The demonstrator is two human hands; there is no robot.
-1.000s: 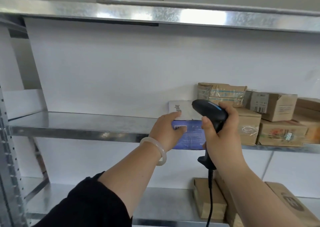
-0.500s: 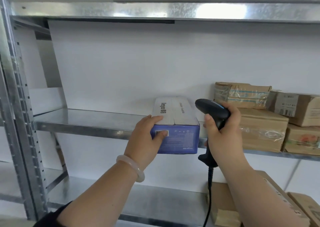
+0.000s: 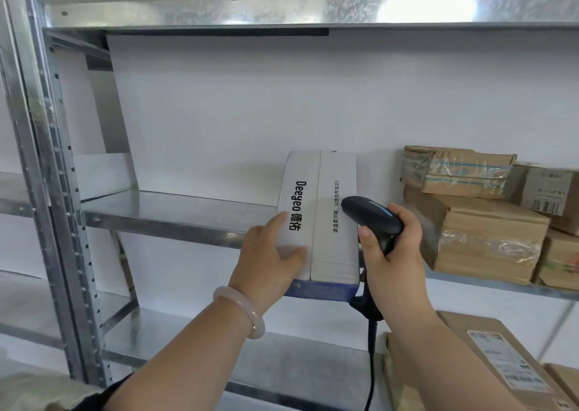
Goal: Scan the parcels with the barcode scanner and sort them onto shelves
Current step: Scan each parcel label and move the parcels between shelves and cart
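The white-topped box with a blue near face lies lengthwise across the front edge of the middle shelf. Its far end reaches toward the back wall and its near end hangs out over the edge toward the person. Whether its underside already bears on the metal I cannot tell. The left hand grips the box at its near left corner, thumb laid over the top and a finger running up the left side, a hold that looks better suited to steering the box inward than to lifting it. The right hand is wrapped tight round the handle of the scanner, whose black head points left just above the right part of the box top; its cable hangs down past the shelf edge. With the scanner filling that hand, only the left is free to move the box, which probably explains the one-handed corner grip. The box sits left of the brown parcels stacked toward the right end of the shelf, near them but apart. A pale bracelet circles the left wrist, and cardboard boxes lie at the right of the lower shelf. The step in hand appears to be shelving, with the box not yet fully in.
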